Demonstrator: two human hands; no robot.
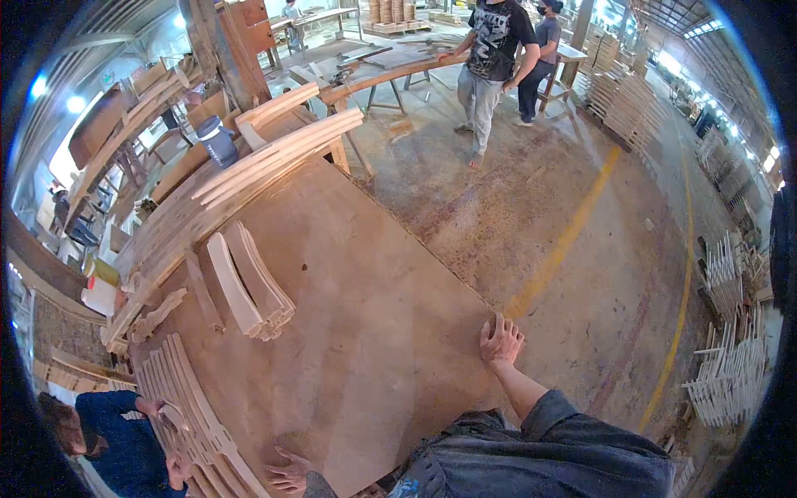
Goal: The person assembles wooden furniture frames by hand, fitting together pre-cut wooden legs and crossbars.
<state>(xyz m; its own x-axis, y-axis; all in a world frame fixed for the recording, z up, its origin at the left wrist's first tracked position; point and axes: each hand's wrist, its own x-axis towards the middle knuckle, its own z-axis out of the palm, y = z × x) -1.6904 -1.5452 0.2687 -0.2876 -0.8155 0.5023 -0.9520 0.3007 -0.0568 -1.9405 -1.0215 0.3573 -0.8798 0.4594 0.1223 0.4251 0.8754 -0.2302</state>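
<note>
My left hand [289, 471] lies near the bottom of the view with its fingers spread on the brown tabletop [374, 307], holding nothing. Just left of it is a row of curved slotted wooden slats [195, 407]. My right hand [501, 340] rests on the table's right corner, fingers apart and bent a little at the edge, nothing in its grasp. Farther up the table lies a bundle of curved wooden pieces [249, 286], out of reach of both hands. A narrow wooden strip [203, 290] lies beside that bundle.
At lower left a co-worker in a dark blue top [124, 440] handles a small pale piece over the slats. Long wooden parts [282, 153] and a dark tumbler [217, 141] sit on the far bench. Two people [490, 66] stand beyond; wood stacks [735, 365] line the right.
</note>
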